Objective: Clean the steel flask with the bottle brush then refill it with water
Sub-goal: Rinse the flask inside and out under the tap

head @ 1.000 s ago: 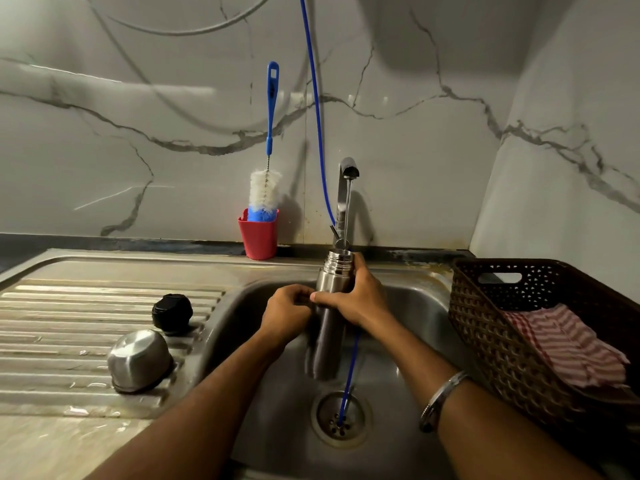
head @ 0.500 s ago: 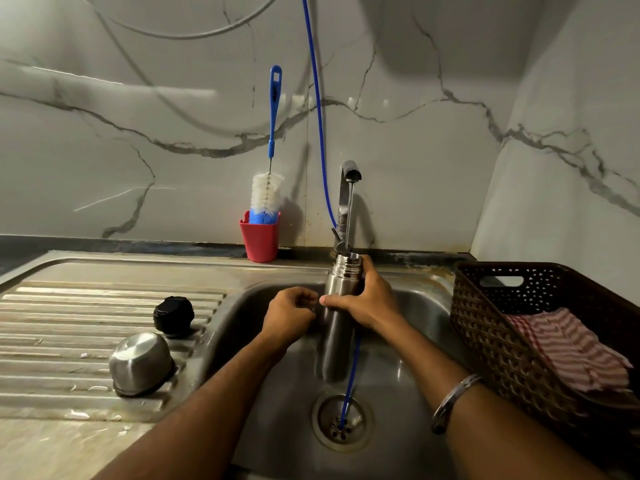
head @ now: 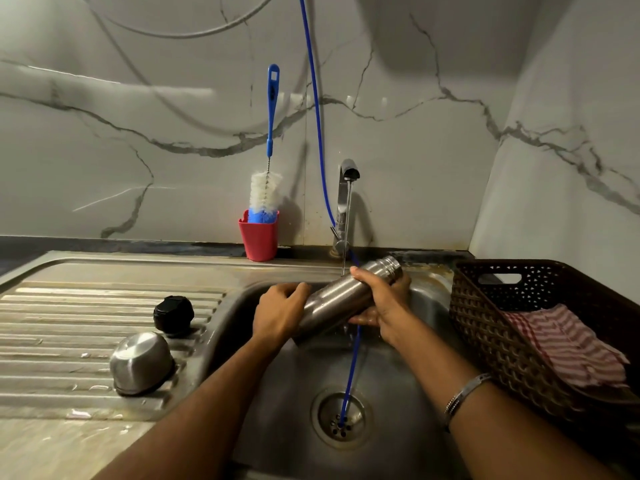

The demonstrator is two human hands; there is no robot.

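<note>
Over the sink (head: 426,299), both hands hold the tilted, wet steel flask (head: 341,297).

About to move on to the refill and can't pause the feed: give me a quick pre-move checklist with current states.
1. Steel flask held by both the left hand and the right hand: ok.
2. Tap running: ok.
3. Flask mouth under the stream: not ok, flask tilted, mouth pointing right.
4. Bottle brush parked in the red cup: ok.
5. Inside clean: cannot tell.
6. Black cap on the drainboard: ok.
</note>
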